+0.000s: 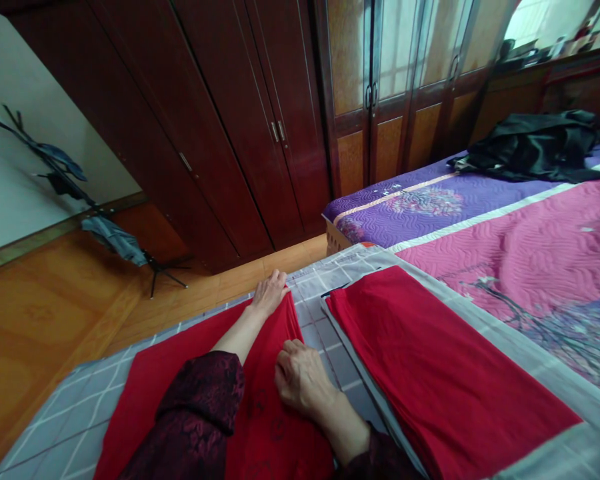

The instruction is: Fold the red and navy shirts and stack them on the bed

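Left hand lies open, fingers flat on the top edge of a red fabric panel with black marks; right hand sits loosely curled on it, grip unclear. Panel lies on a grey grid-printed mat, just beside a folded red cloth stack. Uneven hand pressure could drag the panel askew

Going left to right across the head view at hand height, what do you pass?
Wooden floor → grey grid-printed mat → red cloth → left hand → right hand → folded red fabric → pink quilted bedspread
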{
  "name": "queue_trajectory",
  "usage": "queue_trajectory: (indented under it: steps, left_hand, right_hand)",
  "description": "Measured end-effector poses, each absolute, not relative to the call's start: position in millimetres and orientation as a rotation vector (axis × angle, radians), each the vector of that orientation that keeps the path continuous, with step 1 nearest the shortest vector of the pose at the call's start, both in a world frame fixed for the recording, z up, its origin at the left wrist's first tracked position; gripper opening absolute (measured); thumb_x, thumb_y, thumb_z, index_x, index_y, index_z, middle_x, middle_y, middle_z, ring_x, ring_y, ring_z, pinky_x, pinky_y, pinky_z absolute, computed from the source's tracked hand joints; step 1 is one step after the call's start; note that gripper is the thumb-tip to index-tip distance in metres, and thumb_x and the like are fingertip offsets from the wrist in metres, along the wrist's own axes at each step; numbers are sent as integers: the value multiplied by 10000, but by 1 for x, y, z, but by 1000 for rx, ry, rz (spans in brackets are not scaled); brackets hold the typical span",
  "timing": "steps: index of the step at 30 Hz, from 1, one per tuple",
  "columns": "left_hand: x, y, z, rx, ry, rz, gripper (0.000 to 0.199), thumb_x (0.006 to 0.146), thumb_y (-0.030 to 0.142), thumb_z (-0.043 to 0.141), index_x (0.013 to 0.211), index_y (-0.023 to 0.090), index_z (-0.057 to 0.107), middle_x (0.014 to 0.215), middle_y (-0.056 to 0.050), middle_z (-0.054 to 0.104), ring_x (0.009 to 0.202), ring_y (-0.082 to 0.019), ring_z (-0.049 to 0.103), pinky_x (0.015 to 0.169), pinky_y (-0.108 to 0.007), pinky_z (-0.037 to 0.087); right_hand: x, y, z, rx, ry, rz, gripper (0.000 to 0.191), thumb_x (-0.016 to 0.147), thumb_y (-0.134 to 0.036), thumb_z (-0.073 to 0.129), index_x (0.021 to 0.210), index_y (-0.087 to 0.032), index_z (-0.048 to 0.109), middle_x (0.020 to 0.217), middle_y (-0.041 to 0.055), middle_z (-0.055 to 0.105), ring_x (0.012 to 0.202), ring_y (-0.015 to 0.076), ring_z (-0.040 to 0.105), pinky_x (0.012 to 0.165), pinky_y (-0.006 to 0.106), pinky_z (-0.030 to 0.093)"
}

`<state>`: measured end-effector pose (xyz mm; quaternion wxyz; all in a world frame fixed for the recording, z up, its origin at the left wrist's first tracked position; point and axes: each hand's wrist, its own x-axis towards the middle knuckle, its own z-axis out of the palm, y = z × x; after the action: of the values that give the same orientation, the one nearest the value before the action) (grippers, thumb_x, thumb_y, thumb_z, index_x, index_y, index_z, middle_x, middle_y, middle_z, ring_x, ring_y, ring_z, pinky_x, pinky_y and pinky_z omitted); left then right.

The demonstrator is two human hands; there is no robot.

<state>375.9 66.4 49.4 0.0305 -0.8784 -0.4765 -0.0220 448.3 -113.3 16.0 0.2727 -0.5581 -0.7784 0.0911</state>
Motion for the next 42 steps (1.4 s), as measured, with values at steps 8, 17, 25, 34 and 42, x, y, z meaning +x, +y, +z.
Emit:
queue_trajectory:
  steps: [8, 17, 25, 34, 42]
  left_hand:
    - [368, 68, 36, -2782, -1586, -315, 373, 879, 117, 469, 1241, 200, 497, 1328, -77, 505, 1186, -193, 512, 972, -286, 402]
    - [369, 94, 50, -2867, -1847, -219, 219, 856, 191, 587, 1072, 163, 603, 1054, -60, 648, 1010, -201, 596, 909, -377, 458]
    - [372, 96, 56, -2913, -2281, 5, 294, 903, 345, 568, 1111, 138, 581, 1087, -67, 608, 912, -197, 616, 774, -378, 533]
    - [377, 96, 51, -2785, -2528, -379, 324, 912, 339, 556, 1176, 152, 546, 1154, -87, 580, 965, -205, 602, 812, -407, 523]
    - [390, 98, 25, -2671, -2362, -650, 268, 905, 338, 566, 1098, 153, 590, 1114, -72, 604, 959, -200, 603, 824, -397, 513]
  right_hand:
    - [447, -115, 18, -1532, -2050, 264, 111, 794, -152, 511, 734, -188, 597, 778, 26, 609, 721, 145, 532, 579, 273, 278]
    - [448, -114, 19, -1539, -2043, 242, 102, 781, -162, 516, 725, -191, 597, 776, 30, 616, 726, 153, 549, 575, 280, 277]
    - [447, -114, 15, -1515, -2020, 239, 110, 779, -171, 504, 716, -196, 590, 770, 26, 610, 725, 152, 547, 591, 274, 286]
    - [448, -114, 14, -1518, -2021, 233, 107, 779, -171, 501, 725, -201, 587, 764, 23, 602, 718, 156, 535, 575, 289, 254]
    - [448, -114, 14, -1519, -2019, 246, 91, 767, -172, 508, 709, -198, 573, 771, 24, 599, 715, 151, 523, 571, 291, 242]
